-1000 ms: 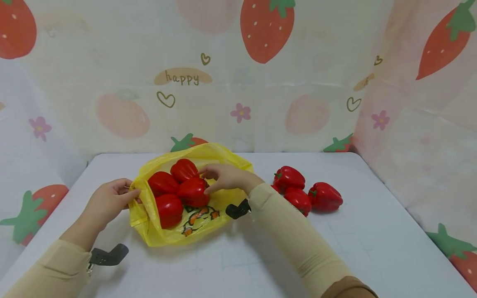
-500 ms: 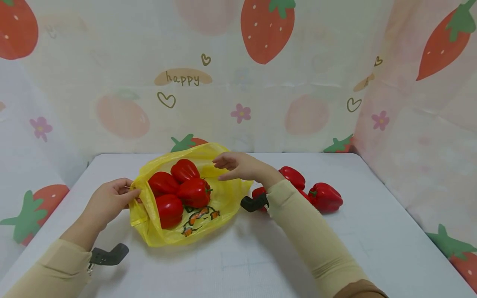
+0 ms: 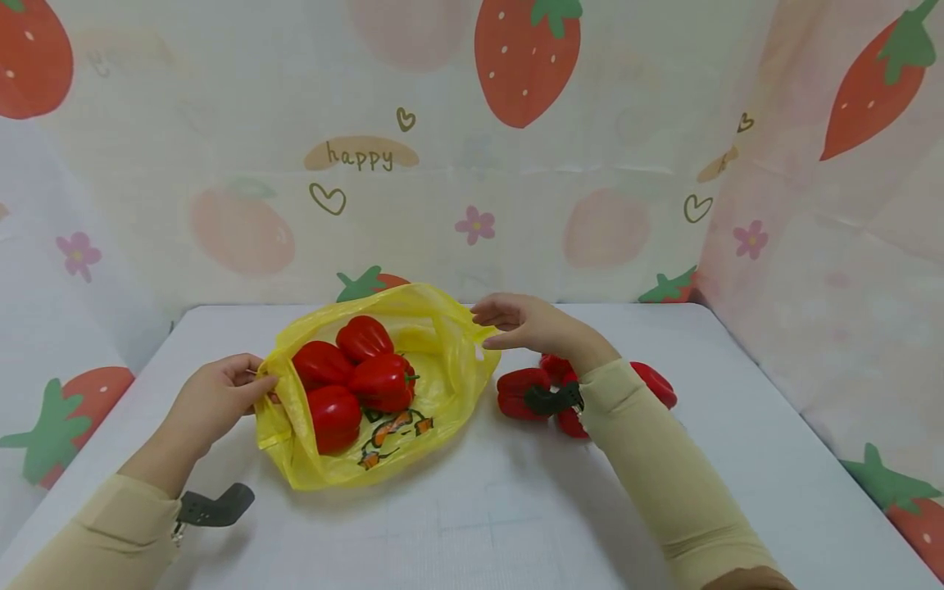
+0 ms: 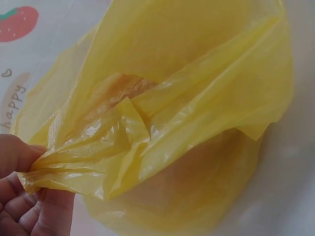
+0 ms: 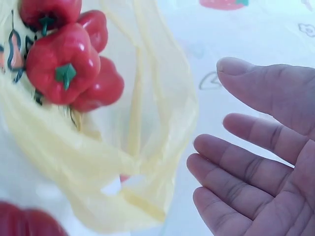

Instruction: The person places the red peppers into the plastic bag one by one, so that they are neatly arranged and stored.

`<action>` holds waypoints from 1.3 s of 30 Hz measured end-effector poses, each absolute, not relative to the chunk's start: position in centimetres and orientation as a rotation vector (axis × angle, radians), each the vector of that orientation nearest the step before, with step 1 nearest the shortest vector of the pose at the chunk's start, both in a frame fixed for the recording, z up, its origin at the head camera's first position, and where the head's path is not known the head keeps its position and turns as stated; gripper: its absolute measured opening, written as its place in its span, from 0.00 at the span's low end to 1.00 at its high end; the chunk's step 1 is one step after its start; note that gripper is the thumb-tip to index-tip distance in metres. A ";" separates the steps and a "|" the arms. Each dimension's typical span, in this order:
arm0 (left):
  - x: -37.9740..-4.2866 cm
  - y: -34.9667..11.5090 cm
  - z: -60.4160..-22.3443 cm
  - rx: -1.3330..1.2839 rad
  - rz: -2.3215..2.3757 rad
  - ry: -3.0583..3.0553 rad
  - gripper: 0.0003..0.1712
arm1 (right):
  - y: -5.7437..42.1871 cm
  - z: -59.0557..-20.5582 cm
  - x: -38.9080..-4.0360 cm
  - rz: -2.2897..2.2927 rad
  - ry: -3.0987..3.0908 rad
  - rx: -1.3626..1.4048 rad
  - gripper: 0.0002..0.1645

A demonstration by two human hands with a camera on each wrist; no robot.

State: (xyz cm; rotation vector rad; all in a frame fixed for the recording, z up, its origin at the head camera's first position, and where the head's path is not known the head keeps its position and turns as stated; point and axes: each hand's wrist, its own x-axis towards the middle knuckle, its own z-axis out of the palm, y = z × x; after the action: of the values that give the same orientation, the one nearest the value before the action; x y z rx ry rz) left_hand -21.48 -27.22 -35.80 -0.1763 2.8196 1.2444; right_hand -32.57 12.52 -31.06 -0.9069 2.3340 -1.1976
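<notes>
A yellow plastic bag (image 3: 457, 393) lies on the table with its mouth facing right and toward me. Several red bell peppers (image 3: 382, 383) rest inside it; one shows a green stem (image 5: 65, 74) in the right wrist view. My left hand (image 3: 214, 401) pinches the gathered left edge of the bag between thumb and fingers, as the left wrist view shows from close by. My right hand (image 3: 538, 324) hovers beside the bag's right rim, fingers extended and palm bare. Below and behind the right wrist, more red bell peppers (image 3: 522, 393) lie on the table, partly hidden by the forearm.
The white table (image 3: 413, 541) carries everything. Its back edge meets a strawberry-print curtain (image 3: 472, 164), which also covers the sides. A dark wrist camera (image 3: 553, 399) sticks out under the right wrist, and another camera (image 3: 217, 505) under the left.
My right hand has come away from the peppers in the bag and moved right, past the rim, with its fingers opened. My left hand and the bag stay put.
</notes>
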 end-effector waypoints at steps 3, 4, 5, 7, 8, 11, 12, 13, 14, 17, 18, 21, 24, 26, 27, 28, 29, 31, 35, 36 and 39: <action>-21.5 -27.3 -35.9 -0.162 1.243 2.822 0.26 | 13.7 -31.1 -32.4 -1.171 2.362 -0.892 0.31; -21.6 -27.4 -35.9 -0.158 1.243 2.822 0.27 | 14.0 -31.2 -32.3 -1.157 2.377 -0.886 0.32; -21.6 -27.4 -35.9 -0.154 1.245 2.822 0.27 | 14.4 -31.3 -32.2 -1.146 2.389 -0.874 0.32; -21.6 -27.5 -36.0 -0.149 1.245 2.824 0.27 | 15.1 -31.5 -32.0 -1.117 2.420 -0.832 0.32; -21.6 -27.5 -36.0 -0.151 1.246 2.824 0.27 | 15.4 -31.7 -31.9 -1.106 2.430 -0.813 0.32; -21.6 -27.5 -36.0 -0.152 1.240 2.827 0.27 | 16.3 -32.3 -31.6 -1.085 2.443 -0.760 0.29; -21.6 -27.5 -36.0 -0.150 1.238 2.830 0.27 | 16.5 -32.6 -31.6 -1.078 2.448 -0.749 0.28; -21.6 -27.5 -36.0 -0.147 1.237 2.831 0.27 | 16.8 -32.8 -31.5 -1.078 2.446 -0.741 0.28; -21.6 -27.5 -36.0 -0.144 1.239 2.832 0.27 | 17.0 -33.0 -31.5 -1.086 2.439 -0.739 0.27; -21.6 -27.5 -35.9 -0.133 1.242 2.835 0.26 | 17.7 -33.4 -31.3 -1.086 2.439 -0.714 0.27; -21.6 -27.5 -35.9 -0.130 1.246 2.836 0.26 | 17.9 -33.5 -31.2 -1.089 2.438 -0.703 0.28; -21.6 -27.5 -35.8 -0.126 1.245 2.837 0.26 | 18.3 -33.8 -31.1 -1.100 2.425 -0.686 0.29; -21.6 -27.5 -35.8 -0.129 1.245 2.836 0.26 | 18.6 -34.1 -30.9 -1.098 2.414 -0.674 0.29; -21.6 -27.4 -35.8 -0.130 1.246 2.836 0.26 | 18.8 -34.4 -30.8 -1.092 2.408 -0.667 0.29; -21.6 -27.4 -35.8 -0.130 1.247 2.835 0.26 | 18.9 -34.6 -30.8 -1.092 2.404 -0.664 0.29; -21.6 -27.4 -35.8 -0.131 1.249 2.834 0.26 | 19.0 -34.7 -30.8 -1.088 2.403 -0.660 0.29; -21.6 -27.4 -35.8 -0.131 1.250 2.833 0.26 | 19.1 -34.8 -30.8 -1.090 2.397 -0.653 0.29; -21.6 -27.4 -35.8 -0.132 1.248 2.833 0.26 | 19.2 -35.1 -30.8 -1.095 2.381 -0.645 0.30; -21.5 -27.4 -35.8 -0.139 1.243 2.834 0.26 | 19.3 -35.3 -30.8 -1.107 2.352 -0.624 0.29; -21.5 -27.4 -35.8 -0.140 1.242 2.833 0.26 | 19.3 -35.4 -30.8 -1.107 2.349 -0.622 0.29; -21.4 -27.4 -35.9 -0.141 1.245 2.829 0.26 | 19.2 -35.4 -30.7 -1.101 2.352 -0.624 0.28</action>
State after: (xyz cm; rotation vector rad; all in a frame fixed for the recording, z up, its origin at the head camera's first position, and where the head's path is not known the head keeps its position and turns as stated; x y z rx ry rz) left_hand -21.44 -27.41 -35.88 -0.1414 2.8293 1.2450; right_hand -30.67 19.22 -35.41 -0.6244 2.3521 -1.1014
